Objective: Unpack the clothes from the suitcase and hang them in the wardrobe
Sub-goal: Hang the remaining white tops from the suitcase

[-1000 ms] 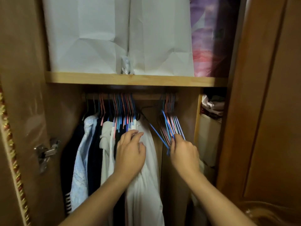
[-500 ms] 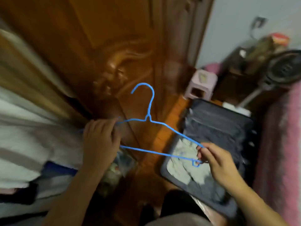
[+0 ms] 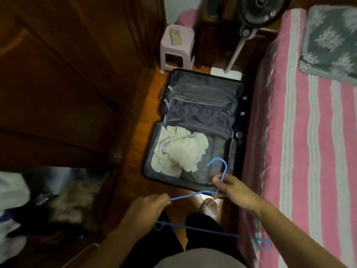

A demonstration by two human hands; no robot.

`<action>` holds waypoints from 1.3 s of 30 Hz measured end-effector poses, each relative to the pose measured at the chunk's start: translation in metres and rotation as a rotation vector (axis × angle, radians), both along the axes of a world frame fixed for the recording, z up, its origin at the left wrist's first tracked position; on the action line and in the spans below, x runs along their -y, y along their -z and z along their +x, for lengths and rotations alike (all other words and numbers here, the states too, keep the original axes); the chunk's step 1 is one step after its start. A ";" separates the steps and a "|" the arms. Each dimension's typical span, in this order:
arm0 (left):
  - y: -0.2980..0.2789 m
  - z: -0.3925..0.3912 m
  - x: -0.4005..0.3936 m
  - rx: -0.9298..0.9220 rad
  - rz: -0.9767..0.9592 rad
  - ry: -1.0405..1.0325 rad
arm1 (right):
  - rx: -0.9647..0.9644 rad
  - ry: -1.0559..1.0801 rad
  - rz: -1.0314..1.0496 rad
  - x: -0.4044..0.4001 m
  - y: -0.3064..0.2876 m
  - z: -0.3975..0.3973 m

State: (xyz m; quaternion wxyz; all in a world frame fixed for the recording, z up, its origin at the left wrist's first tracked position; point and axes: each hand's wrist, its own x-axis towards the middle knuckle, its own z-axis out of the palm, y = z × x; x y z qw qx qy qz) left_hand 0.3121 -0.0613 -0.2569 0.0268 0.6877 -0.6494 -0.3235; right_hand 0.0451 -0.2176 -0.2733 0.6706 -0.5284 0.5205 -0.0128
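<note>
Suitcase (image 3: 202,105) now below; blue hanger (image 3: 218,167) lowered, gripped by left hand (image 3: 146,207) and right hand (image 3: 231,190).

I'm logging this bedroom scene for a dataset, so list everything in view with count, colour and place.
suitcase: one, dark grey, open on the floor beside the bed
clothes: one crumpled heap, cream, in the near half of the suitcase
hanger: one, blue, held over the near edge of the suitcase
stool: one, pale pink, beyond the suitcase
fan: one, black head on a white stand, by the bed's far end
bed: one, pink and white stripes, right side
pillow: one, grey-green patterned, on the bed
wardrobe door: one, brown wood, left
left hand: grips the hanger's shoulder
right hand: grips the hanger's neck
</note>
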 end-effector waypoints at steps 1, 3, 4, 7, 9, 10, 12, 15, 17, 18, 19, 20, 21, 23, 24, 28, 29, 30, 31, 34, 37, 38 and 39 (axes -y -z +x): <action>0.017 -0.013 0.007 -0.008 -0.017 -0.030 | -0.026 0.045 0.027 0.002 0.010 -0.010; 0.058 -0.033 0.023 0.030 -0.064 -0.122 | -0.117 0.060 0.092 0.009 0.039 -0.032; 0.077 -0.042 0.032 0.014 -0.001 -0.221 | -0.171 0.082 0.102 0.010 0.058 -0.043; 0.164 -0.060 0.063 -0.014 0.365 -0.526 | -0.323 0.244 0.059 0.016 0.131 -0.069; 0.236 -0.073 0.082 -0.108 0.529 -0.694 | -0.372 0.388 0.030 0.022 0.187 -0.077; 0.274 -0.078 0.090 -0.152 0.582 -0.739 | -0.368 0.488 0.046 0.024 0.218 -0.078; 0.351 -0.079 0.104 -0.159 0.672 -0.693 | -0.378 0.647 0.058 0.022 0.279 -0.077; 0.457 -0.069 0.129 -0.062 0.703 -0.577 | -0.431 0.814 0.044 0.018 0.361 -0.069; 0.514 -0.068 0.143 -0.011 0.621 -0.580 | -0.403 0.905 0.041 0.016 0.405 -0.056; 0.537 -0.068 0.147 0.047 0.536 -0.555 | -0.387 0.930 0.042 0.015 0.424 -0.051; 0.554 -0.072 0.153 0.132 0.430 -0.487 | -0.379 0.955 0.038 0.014 0.439 -0.045; 0.573 -0.076 0.158 0.255 0.328 -0.368 | -0.368 0.980 0.038 0.014 0.451 -0.040; 0.587 -0.079 0.160 0.375 0.255 -0.238 | -0.364 0.994 0.041 0.011 0.460 -0.037; 0.604 -0.080 0.165 0.492 0.189 -0.064 | -0.360 0.993 0.051 0.003 0.468 -0.034; 0.617 -0.078 0.164 0.515 0.172 0.010 | -0.356 0.995 0.058 -0.002 0.467 -0.034; 0.604 -0.069 0.153 0.240 0.134 -0.080 | -0.403 0.980 0.047 -0.012 0.450 -0.046; 0.587 -0.071 0.150 0.138 0.155 -0.167 | -0.409 0.980 0.046 -0.012 0.441 -0.049; 0.564 -0.073 0.146 0.077 0.192 -0.247 | -0.406 0.971 0.045 -0.011 0.430 -0.050; 0.537 -0.074 0.143 0.021 0.226 -0.315 | -0.409 0.940 0.043 -0.011 0.418 -0.051; 0.468 -0.061 0.148 -0.107 0.169 -0.549 | -0.412 0.852 0.014 -0.003 0.376 -0.050; 0.390 -0.038 0.171 -0.181 0.102 -0.672 | -0.422 0.813 -0.055 0.012 0.323 -0.045; 0.360 -0.034 0.180 -0.220 0.067 -0.689 | -0.414 0.807 -0.068 0.017 0.304 -0.044; 0.323 -0.032 0.189 -0.250 0.045 -0.703 | -0.395 0.795 -0.077 0.022 0.283 -0.044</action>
